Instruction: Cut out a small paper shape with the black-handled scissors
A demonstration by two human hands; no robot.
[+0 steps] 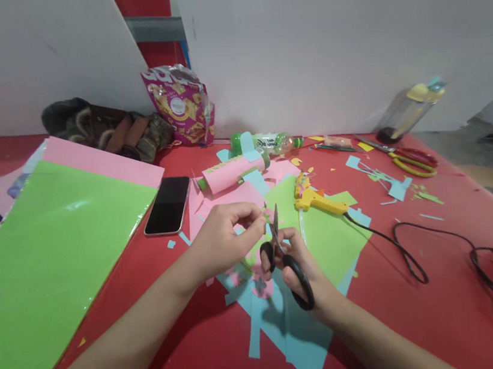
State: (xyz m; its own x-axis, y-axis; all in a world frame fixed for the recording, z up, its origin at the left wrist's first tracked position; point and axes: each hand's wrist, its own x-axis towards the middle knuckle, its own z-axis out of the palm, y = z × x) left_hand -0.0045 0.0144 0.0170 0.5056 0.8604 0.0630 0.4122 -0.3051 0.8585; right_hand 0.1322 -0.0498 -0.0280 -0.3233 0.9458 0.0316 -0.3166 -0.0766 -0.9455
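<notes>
My right hand (300,262) holds a pair of scissors (295,272) with black handles, blades pointing up and slightly apart. Close to the blades, my left hand (232,235) is closed in a pinch, thumb against forefinger. Whatever lies between those fingertips is too small to make out. Beneath both hands are pink paper cutouts (262,286), some flower-shaped, on light blue paper (308,346) and green paper (341,250). A yellow glue gun (319,202) rests on the green sheet, right of the scissors.
A phone (168,205) and a large green sheet (65,257) lie left. Behind are a pink-wrapped roll (231,173), a green bottle (277,142) and a snack bag (181,105). Yellow-handled scissors (411,163), a clear bottle (409,111) and a black cord (408,254) occupy the right.
</notes>
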